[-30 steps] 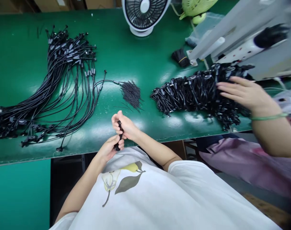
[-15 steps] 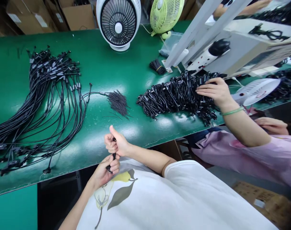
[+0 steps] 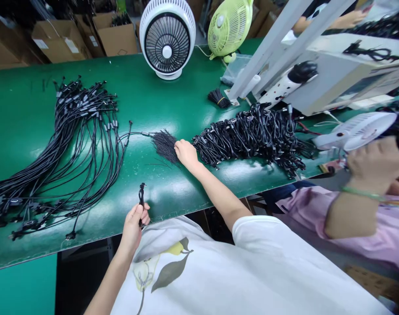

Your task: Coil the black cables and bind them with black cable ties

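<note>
My left hand (image 3: 135, 221) is closed around a folded black cable (image 3: 141, 194), held upright above the table's front edge with its connector end sticking up. My right hand (image 3: 187, 154) reaches over the table to the right edge of a pile of thin black twist ties (image 3: 164, 145). Its fingers are bent together at the ends of the ties; what is between the fingertips is hidden. Close to its right lies a long heap of bundled black cables (image 3: 241, 138). Loose black cables with grey tags (image 3: 84, 122) spread over the left of the table.
On the green table (image 3: 173, 186) stand a white fan (image 3: 167, 43) and a light green fan (image 3: 230, 26). A banded bundle of ties (image 3: 219, 98) lies near a grey metal post (image 3: 268, 48). To the right, a co-worker's blurred hand (image 3: 376, 166) is raised by a small white fan (image 3: 366, 131).
My right hand has left the cable and moved forward and right to the twist ties. My left hand still holds the cable, now more upright. The co-worker's hand has moved off the cable heap.
</note>
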Action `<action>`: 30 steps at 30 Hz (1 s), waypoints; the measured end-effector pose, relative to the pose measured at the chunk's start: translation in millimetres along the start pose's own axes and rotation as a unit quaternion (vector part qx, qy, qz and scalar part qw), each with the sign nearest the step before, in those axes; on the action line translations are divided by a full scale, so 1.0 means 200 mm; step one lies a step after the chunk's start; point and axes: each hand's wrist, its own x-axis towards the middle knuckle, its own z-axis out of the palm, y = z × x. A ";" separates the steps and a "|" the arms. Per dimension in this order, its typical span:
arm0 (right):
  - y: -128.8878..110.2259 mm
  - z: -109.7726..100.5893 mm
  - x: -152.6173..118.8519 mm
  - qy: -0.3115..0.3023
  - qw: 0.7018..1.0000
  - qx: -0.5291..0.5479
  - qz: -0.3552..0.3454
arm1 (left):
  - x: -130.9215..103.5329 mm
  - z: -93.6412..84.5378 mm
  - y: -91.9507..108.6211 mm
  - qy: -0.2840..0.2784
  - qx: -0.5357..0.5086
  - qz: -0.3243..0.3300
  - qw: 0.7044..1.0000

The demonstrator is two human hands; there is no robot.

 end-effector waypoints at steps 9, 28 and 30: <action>-0.16 -0.13 -0.28 0.147 0.977 0.156 0.013 | 0.03 0.12 0.10 -0.083 -0.064 0.002 0.994; -0.51 -0.03 -0.40 0.132 0.786 -0.036 -0.603 | 0.30 0.04 -0.02 0.018 0.149 0.190 0.970; -0.52 0.00 -0.38 0.150 0.770 -0.038 -0.618 | 0.33 0.02 -0.03 0.026 0.163 0.216 0.962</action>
